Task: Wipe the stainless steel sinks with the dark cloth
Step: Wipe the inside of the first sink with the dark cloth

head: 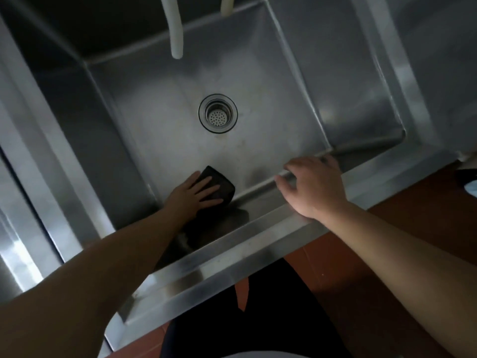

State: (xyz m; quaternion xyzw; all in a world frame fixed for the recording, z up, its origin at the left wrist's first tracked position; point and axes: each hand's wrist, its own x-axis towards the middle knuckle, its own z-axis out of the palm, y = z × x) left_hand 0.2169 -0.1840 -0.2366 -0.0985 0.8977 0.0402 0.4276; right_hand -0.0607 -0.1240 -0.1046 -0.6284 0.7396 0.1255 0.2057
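Left hand [195, 193] lies flat, fingers straight and spread, pressing the cloth [219, 186] on the sink [258, 81] floor, near its front left corner, just before the front wall. Your right hand [313, 187] rests on the front rim, fingers loosely curled over the edge, holding nothing else. I think the cloth is light, soft and probably damp, so it will fold or bunch if you push only one corner. Keep your palm over its middle. On smooth steel it should slide easily, so press down evenly. The drain [217, 112] is well apart.
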